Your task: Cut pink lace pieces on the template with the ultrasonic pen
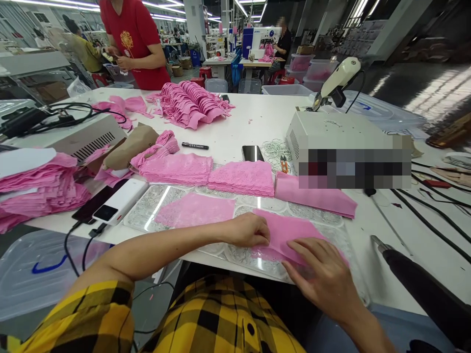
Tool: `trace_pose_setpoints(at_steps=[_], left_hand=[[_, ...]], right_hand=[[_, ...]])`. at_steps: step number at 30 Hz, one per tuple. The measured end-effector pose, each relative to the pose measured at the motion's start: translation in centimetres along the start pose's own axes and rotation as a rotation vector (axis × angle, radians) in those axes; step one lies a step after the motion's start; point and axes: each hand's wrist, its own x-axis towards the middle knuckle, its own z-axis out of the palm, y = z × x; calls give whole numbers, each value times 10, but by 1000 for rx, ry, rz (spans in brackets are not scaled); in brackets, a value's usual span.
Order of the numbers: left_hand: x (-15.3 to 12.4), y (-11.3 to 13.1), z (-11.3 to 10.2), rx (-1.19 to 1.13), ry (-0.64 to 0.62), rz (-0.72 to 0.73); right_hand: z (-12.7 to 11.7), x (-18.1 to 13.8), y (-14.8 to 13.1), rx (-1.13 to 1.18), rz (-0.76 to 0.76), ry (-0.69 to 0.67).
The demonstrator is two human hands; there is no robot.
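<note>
My left hand is closed, its curled fingertips at the left end of a smooth pink fabric piece. Stretched and slightly apart, the fingers of my right hand lie flat on the right part of that piece. A bit of lacy pink fabric shows beneath its near edge. Both lie on a clear patterned plastic mat. Left of them rests another pink piece. Behind the mat are two stacks of lacy pink pieces and a stack of smooth ones.
A grey machine box stands at right, near orange-handled snips and tangled thread. A phone, marker and white power bank lie on the table. A dark rod juts in at right. A co-worker in red stands opposite.
</note>
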Motion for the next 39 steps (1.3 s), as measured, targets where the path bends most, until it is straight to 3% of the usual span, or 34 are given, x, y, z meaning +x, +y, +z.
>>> trace_pose_setpoints(at_steps=[4, 10, 16, 22, 27, 30, 32, 34, 39], left_hand=[[-1, 1, -4, -54, -5, -12], [-3, 1, -7, -131, -4, -13], [-2, 3, -7, -272, -2, -65], [-8, -9, -15, -628, 98, -216], [-48, -24, -39, -1112, 202, -405], [-76, -32, -48, -1195, 346, -526], [-92, -38, -50, -1134, 412, -567], [-104, -44, -49, -1074, 452, -604], [-115, -49, -43, -938, 495, -593]], right_hand=[[9, -5, 4, -79, 36, -5], [-9, -26, 35, -246, 53, 2], [-7, 6, 37, -348, 93, 32], [15, 80, 3, -70, -10, 44], [48, 135, -48, 196, -231, -42], [65, 156, -73, 362, -328, -103], [70, 160, -76, 466, -275, -160], [72, 156, -66, 507, -126, -209], [74, 125, -21, 281, 286, -382]])
